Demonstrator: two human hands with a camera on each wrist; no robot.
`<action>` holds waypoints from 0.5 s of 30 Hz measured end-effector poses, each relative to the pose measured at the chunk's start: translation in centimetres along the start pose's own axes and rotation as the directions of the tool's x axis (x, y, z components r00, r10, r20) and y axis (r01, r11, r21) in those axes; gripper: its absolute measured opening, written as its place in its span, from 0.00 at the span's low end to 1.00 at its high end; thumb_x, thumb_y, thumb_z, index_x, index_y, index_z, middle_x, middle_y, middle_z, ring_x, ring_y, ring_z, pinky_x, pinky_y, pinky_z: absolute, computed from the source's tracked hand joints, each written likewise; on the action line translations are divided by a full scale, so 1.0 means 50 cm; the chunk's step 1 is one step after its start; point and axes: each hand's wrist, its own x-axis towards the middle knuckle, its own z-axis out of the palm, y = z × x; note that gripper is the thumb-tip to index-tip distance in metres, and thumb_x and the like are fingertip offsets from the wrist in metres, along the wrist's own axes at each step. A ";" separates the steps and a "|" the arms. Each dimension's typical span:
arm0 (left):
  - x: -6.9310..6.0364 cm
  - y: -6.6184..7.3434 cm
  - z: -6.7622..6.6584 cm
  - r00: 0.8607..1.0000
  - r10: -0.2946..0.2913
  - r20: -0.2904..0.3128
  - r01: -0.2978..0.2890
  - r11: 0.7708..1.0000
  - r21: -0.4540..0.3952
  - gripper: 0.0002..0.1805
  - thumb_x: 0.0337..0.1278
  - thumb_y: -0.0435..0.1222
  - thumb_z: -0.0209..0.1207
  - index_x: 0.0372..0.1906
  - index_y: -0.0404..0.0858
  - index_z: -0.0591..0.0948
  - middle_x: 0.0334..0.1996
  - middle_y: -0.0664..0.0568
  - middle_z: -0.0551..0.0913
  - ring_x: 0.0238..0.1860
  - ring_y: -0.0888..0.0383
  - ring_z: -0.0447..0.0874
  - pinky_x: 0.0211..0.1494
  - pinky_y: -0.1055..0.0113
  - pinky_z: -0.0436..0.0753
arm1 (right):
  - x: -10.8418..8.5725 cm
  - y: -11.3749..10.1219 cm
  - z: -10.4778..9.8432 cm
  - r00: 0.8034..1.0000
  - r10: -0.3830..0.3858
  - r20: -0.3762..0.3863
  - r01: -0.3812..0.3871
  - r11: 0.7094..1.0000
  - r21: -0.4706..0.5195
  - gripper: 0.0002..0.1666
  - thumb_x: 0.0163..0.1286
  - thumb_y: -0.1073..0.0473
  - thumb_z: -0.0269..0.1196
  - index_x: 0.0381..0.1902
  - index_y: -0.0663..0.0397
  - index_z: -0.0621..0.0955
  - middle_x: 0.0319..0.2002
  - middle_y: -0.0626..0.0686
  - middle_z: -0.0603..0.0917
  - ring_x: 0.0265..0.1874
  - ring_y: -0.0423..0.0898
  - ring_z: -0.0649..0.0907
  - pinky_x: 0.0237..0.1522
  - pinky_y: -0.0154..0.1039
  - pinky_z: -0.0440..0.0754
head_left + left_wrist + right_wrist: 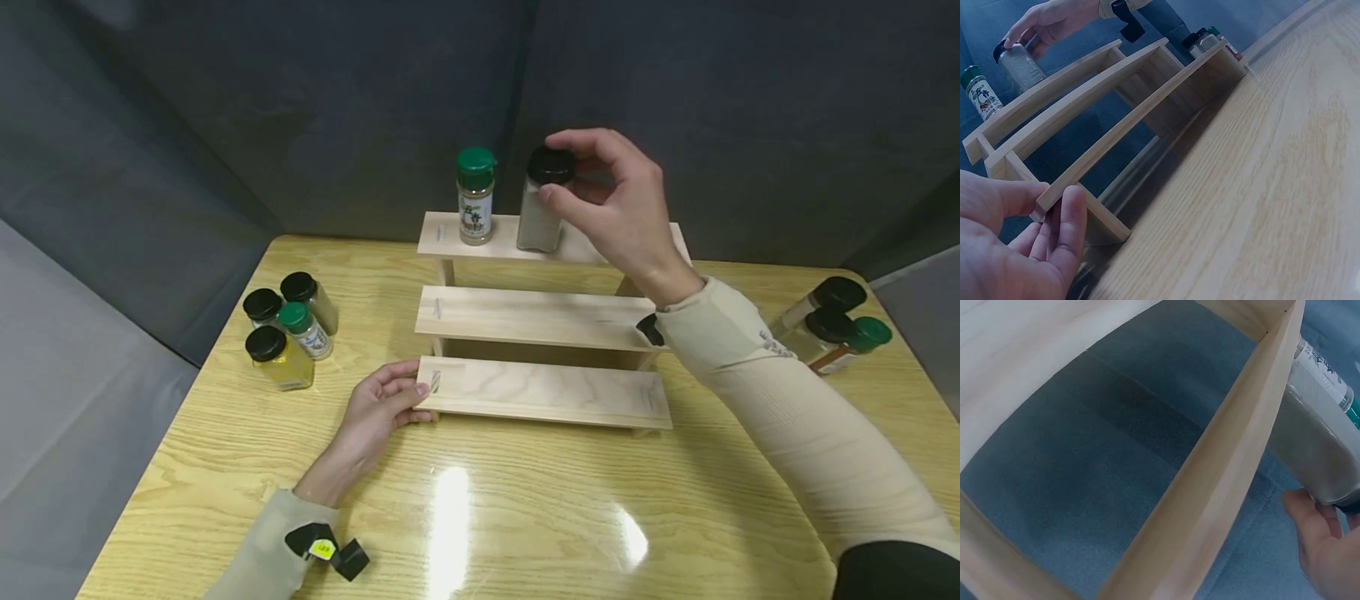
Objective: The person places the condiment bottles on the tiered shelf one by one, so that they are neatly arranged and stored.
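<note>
A three-tier wooden rack (540,390) stands on the table. My right hand (626,200) pinches the black lid of a clear spice jar (538,221) with pale grey contents, whose base is at the top shelf; the right wrist view shows this jar (1316,437) beyond the shelf edge. Left of it on the same shelf stands a green-capped spice bottle (476,200) with a white label. My left hand (378,400) grips the left end of the lowest shelf; in the left wrist view, its thumb and fingers (1072,215) pinch the board's end.
Left of the rack several spice jars stand grouped, among them a yellow one (288,362) and a green-capped one (309,333). To the right, behind my forearm, are black-lidded jars (817,333) and a green-capped bottle (843,354). Dark cloth (360,125) hangs behind the table.
</note>
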 end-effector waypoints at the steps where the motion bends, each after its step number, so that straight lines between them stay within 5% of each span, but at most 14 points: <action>1: 0.000 0.000 0.000 1.000 -0.001 0.000 0.001 1.000 0.001 0.25 0.76 0.19 0.58 0.73 0.21 0.70 0.40 0.50 0.85 0.37 0.58 0.87 0.45 0.66 0.94 | -0.001 0.000 -0.001 1.000 0.006 0.004 -0.006 1.000 0.001 0.27 0.68 0.68 0.75 0.65 0.58 0.85 0.59 0.54 0.84 0.55 0.48 0.85 0.61 0.39 0.89; 15: 0.000 -0.001 -0.003 1.000 0.002 0.007 -0.002 1.000 0.001 0.25 0.76 0.19 0.58 0.73 0.21 0.70 0.39 0.50 0.85 0.37 0.58 0.87 0.45 0.66 0.94 | -0.035 -0.017 -0.068 0.999 0.027 -0.028 -0.027 0.999 -0.024 0.28 0.70 0.67 0.74 0.67 0.54 0.85 0.63 0.54 0.85 0.60 0.48 0.83 0.61 0.37 0.85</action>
